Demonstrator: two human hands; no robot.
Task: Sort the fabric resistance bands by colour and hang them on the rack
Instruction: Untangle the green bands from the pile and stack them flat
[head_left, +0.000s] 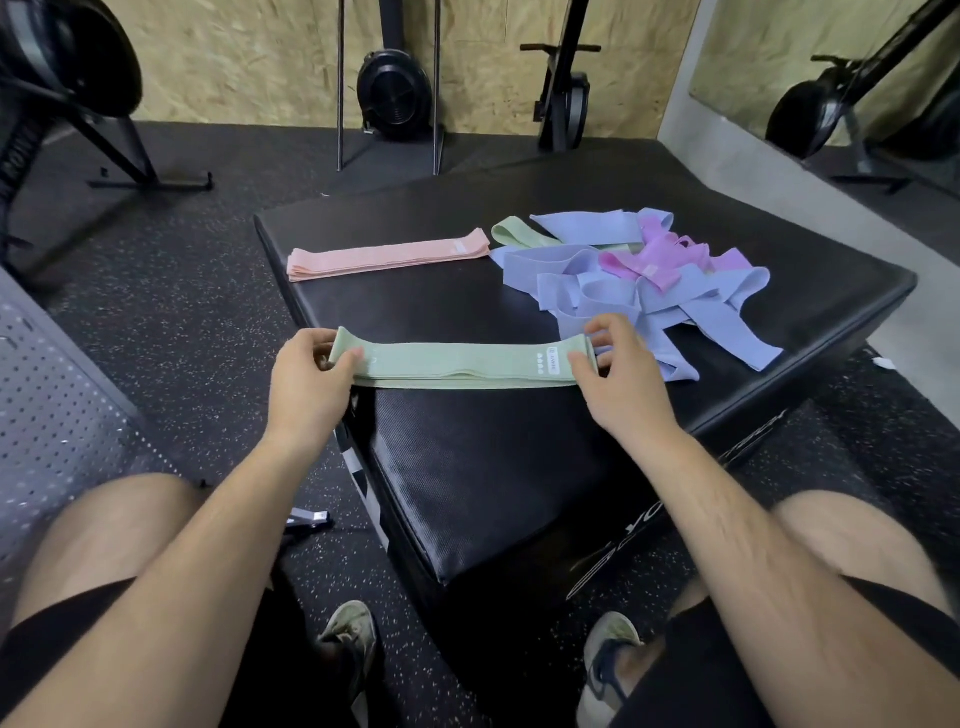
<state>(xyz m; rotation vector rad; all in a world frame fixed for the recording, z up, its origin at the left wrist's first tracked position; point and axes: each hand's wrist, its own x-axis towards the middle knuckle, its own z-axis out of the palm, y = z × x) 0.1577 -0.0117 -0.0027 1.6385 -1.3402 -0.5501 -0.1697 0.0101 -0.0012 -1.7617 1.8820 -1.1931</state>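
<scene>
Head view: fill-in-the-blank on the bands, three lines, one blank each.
The left hand and right hand grip the ends of a ____ band.
The tidy stack on the black pad is ____.
The tangled heap lies to the stack's ____.
Missing: green; pink; right.

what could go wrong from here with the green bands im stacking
1. The green stack, pinched at its ends by the left hand and right hand, lies along the black pad's front edge; once released, it may slip to the floor.
2. A loose green band is partly buried under the blue bands, so it could be missed.
3. The right hand is close to those blue bands and might drag one into the stack.
</scene>
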